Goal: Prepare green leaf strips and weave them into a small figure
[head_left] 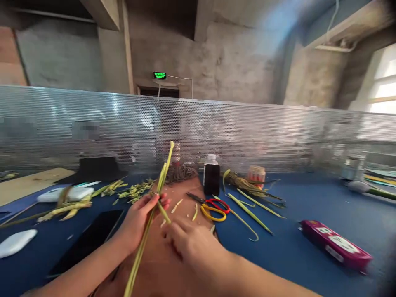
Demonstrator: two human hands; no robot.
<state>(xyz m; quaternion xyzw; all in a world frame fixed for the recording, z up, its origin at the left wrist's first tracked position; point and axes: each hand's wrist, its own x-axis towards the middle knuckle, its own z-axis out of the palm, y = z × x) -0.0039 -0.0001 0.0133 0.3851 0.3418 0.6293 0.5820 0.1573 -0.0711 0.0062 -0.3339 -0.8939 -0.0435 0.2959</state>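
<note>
Green stalk (154, 206), long, tilted up over the brown board (173, 264), mid-table. Head cam: left hand (140, 218) clamped round its middle; right hand (192, 243) just beside, fingers curled low, can't tell if they grip anything. Scissors (210, 207) w/ red & yellow handles, dark bottle (211, 175), pink box (335, 244) lie to the right.

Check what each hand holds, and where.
Left hand grips the long yellow-green plant stalk around mid-length. Right hand: grip cannot be told.
</note>
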